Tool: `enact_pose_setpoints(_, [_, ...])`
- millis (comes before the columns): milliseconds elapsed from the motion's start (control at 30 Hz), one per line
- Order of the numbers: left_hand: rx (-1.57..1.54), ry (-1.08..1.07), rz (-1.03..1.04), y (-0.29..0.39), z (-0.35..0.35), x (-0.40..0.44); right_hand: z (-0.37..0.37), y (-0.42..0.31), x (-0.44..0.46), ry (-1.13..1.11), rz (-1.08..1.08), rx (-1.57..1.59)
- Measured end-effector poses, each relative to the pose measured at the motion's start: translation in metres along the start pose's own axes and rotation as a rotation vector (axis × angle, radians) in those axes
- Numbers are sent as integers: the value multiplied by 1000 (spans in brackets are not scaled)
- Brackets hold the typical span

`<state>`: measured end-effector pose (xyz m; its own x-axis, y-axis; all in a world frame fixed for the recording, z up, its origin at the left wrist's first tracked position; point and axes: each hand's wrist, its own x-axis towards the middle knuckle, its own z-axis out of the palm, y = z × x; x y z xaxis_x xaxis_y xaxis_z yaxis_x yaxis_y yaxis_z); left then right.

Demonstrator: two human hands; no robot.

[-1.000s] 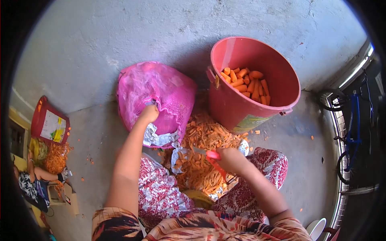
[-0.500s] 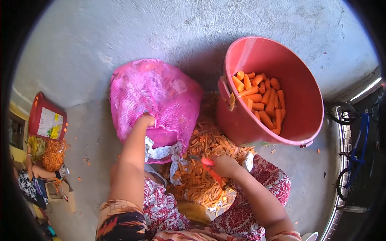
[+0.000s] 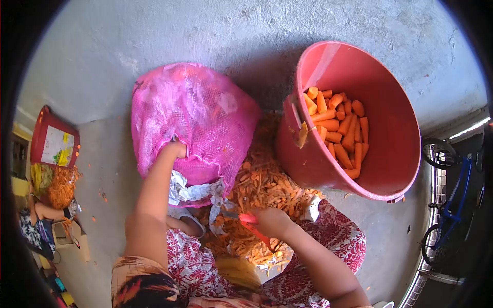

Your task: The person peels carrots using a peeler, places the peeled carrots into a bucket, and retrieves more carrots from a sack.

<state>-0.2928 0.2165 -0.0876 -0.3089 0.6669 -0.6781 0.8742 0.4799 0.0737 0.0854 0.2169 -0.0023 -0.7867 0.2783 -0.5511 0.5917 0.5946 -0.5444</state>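
My left hand (image 3: pixel 177 149) reaches into the opening of a pink mesh sack (image 3: pixel 205 113); its fingers are hidden inside. Crumpled paper (image 3: pixel 187 191) hangs from the sack's lower edge. In my right hand (image 3: pixel 272 222) is a red-handled peeler or knife (image 3: pixel 248 219), its blade pointing left over a heap of orange peelings (image 3: pixel 269 187). Right of the sack stands a large red bucket (image 3: pixel 372 92), partly filled with peeled carrots (image 3: pixel 345 123).
At the far left are another red bucket (image 3: pixel 54 141), more peelings (image 3: pixel 62 187), a cardboard box (image 3: pixel 77 238) and another person's arm (image 3: pixel 49 211). A blue bicycle (image 3: pixel 452 210) stands at the right. A wall (image 3: pixel 169 31) rises behind the sack.
My left hand has gone deeper into the sack, so its fingers no longer show. My right hand has shifted left with the red-handled tool. The view has moved, and the large bucket appears bigger.
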Motion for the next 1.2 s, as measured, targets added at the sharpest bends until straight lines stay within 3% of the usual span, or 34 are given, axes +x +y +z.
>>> enact_pose_setpoints(33, [-16, 77, -58, 4, -7, -9, -2, -2, 0, -2, -1, -7])
enact_pose_setpoints(133, [-175, 711, -154, -45, 15, 23, 1, -3, 1, 29, -22, -22])
enact_pose_setpoints(233, [-225, 630, -258, -23, -29, -39, -1, -4, 0, 38, -24, -20])
enact_pose_setpoints(333, [-114, 593, -319, -126, 15, 46, -2, -6, 0, 25, -44, 7])
enact_pose_setpoints(533, [-520, 643, -527, -85, -1, 35, -6, -11, 0, -4, -13, 8])
enact_pose_setpoints(867, [-881, 698, -586, -99, 21, 56, -10, -18, 5, -25, -3, 21])
enact_pose_setpoints(1200, [-705, 732, -631, -106, 3, 28, -7, -20, 3, -35, 3, 26])
